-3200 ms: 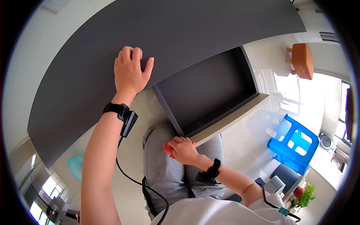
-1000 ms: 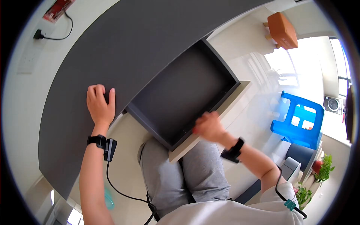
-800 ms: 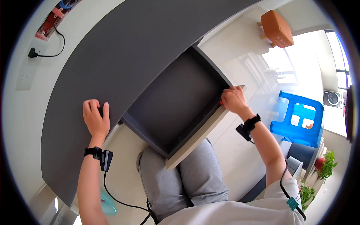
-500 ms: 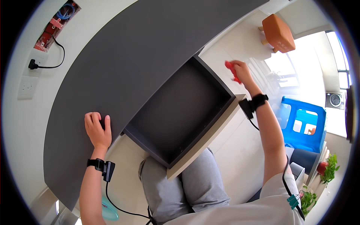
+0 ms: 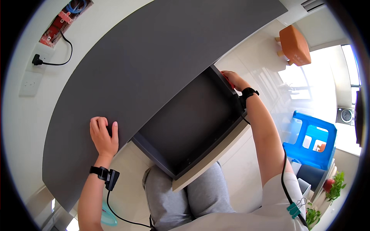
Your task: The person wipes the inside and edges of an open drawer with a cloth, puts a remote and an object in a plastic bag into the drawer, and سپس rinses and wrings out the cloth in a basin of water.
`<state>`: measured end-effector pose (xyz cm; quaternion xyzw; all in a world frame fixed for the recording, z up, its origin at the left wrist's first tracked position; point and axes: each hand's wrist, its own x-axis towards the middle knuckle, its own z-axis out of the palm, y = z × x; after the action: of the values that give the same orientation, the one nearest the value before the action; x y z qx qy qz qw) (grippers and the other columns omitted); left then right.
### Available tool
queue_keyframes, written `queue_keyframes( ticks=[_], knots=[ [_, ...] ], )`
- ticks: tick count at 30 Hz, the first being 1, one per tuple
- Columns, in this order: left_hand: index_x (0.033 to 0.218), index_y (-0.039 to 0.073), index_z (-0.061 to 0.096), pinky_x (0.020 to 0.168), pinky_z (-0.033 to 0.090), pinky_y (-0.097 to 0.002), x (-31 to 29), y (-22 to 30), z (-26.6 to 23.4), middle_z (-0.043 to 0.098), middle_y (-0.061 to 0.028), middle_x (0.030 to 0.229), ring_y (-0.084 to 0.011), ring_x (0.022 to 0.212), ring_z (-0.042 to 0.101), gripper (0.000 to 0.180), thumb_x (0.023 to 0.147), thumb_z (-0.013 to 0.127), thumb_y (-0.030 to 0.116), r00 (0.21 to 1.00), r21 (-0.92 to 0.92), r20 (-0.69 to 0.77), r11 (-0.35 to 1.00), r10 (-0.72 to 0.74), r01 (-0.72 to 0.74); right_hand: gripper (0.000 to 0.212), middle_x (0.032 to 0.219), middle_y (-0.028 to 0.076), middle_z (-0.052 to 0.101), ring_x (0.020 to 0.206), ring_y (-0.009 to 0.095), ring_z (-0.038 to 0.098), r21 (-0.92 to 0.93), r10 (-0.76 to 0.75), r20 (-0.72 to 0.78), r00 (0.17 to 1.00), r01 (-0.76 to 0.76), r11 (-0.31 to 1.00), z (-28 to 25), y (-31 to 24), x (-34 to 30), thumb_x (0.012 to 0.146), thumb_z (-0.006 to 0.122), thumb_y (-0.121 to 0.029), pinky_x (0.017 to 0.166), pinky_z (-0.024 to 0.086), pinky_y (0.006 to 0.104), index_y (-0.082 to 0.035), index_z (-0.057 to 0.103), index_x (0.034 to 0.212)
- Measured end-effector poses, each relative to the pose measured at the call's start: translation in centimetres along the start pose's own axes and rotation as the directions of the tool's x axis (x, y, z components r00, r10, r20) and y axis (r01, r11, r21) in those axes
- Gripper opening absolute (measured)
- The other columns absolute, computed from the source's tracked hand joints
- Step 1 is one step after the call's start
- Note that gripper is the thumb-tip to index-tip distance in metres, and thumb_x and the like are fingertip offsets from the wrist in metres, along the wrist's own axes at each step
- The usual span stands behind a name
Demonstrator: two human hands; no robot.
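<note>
A grey drawer (image 5: 189,119) with a pale front panel (image 5: 211,154) is pulled out from under the dark grey desk (image 5: 154,42), above my knees. Nothing lies inside it. My right hand (image 5: 236,80) is closed on a small red cloth (image 5: 228,79) and holds it at the outer face of the drawer's right side wall, near the desk edge. Most of the cloth is hidden behind my fingers and the wall. My left hand (image 5: 103,135) rests on the desk top left of the drawer, thumb apart and fingers slightly bent, holding nothing.
An orange stool (image 5: 295,45) stands on the floor beyond the desk's right end. Further right are a blue plastic stool (image 5: 311,140) and potted plants (image 5: 336,186). On the left wall, a black plug (image 5: 37,60) sits in a socket. Cables run from my wrist straps.
My right hand has moved left and slightly down with the red cloth, from over the floor to the drawer's outer right side. My left hand stays on the desk; the view has shifted slightly.
</note>
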<state>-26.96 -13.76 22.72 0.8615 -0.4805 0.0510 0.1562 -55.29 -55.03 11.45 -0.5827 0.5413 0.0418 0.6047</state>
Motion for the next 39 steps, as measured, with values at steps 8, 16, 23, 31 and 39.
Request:
queue_keyframes(
  ticks=[8, 16, 23, 31, 39],
  knots=[
    [0.086, 0.006, 0.043, 0.075, 0.037, -0.0399, 0.1, 0.4, -0.2, 0.041, -0.0091, 0.091, -0.0283, 0.087, 0.045, 0.024, 0.085, 0.058, 0.025, 1.000, -0.015, -0.008, 1.000, 0.005, -0.005, 0.036, 0.081, 0.017, 0.062, 0.071, 0.023, 0.060, -0.534, 0.273, -0.215, 0.938, -0.347, 0.771, -1.4, 3.8, -2.0, 0.088, 0.035, -0.020, 0.065, 0.044, 0.0346, 0.001, 0.063, 0.089],
    [0.086, 0.007, 0.043, 0.075, 0.037, -0.0396, 0.4, 0.5, -0.2, 0.041, -0.0086, 0.091, -0.0280, 0.086, 0.045, 0.024, 0.085, 0.059, 0.026, 0.999, -0.008, -0.048, 1.000, 0.015, -0.015, 0.038, 0.078, 0.015, 0.063, 0.065, 0.025, 0.058, -0.603, 0.240, -0.252, 0.937, -0.347, 0.719, -2.7, 5.7, -5.6, 0.085, 0.035, -0.025, 0.063, 0.042, 0.0373, 0.001, 0.063, 0.089],
    [0.086, 0.008, 0.043, 0.075, 0.038, -0.0392, 0.6, 0.7, 0.0, 0.041, -0.0081, 0.091, -0.0272, 0.086, 0.046, 0.024, 0.084, 0.059, 0.026, 0.999, -0.014, -0.041, 1.000, 0.007, -0.007, 0.049, 0.115, 0.016, 0.060, 0.107, 0.025, 0.053, -0.311, 0.447, -0.247, 0.860, -0.507, 0.804, -4.8, 8.8, 0.4, 0.084, 0.036, -0.032, 0.089, 0.039, 0.0389, -0.001, 0.058, 0.115],
    [0.086, 0.008, 0.044, 0.076, 0.038, -0.0385, -0.1, 0.2, -0.5, 0.042, -0.0071, 0.092, -0.0259, 0.086, 0.046, 0.023, 0.084, 0.059, 0.026, 0.999, 0.001, -0.028, 1.000, -0.021, 0.021, 0.042, 0.103, 0.017, 0.065, 0.093, 0.029, 0.062, -0.678, 0.222, -0.222, 0.949, -0.314, 0.665, -1.2, 2.4, -3.9, 0.084, 0.038, -0.027, 0.082, 0.044, 0.0394, -0.001, 0.063, 0.105],
    [0.088, 0.007, 0.045, 0.076, 0.038, -0.0398, 0.7, 0.9, -0.1, 0.042, -0.0090, 0.091, -0.0282, 0.087, 0.046, 0.023, 0.085, 0.058, 0.025, 0.999, -0.041, -0.035, 0.999, 0.001, -0.002, 0.042, 0.102, 0.019, 0.066, 0.097, 0.036, 0.063, -0.674, 0.139, -0.344, 0.928, -0.348, 0.652, -4.0, 7.8, -3.0, 0.086, 0.037, -0.029, 0.084, 0.048, 0.0390, -0.002, 0.066, 0.101]
  ],
)
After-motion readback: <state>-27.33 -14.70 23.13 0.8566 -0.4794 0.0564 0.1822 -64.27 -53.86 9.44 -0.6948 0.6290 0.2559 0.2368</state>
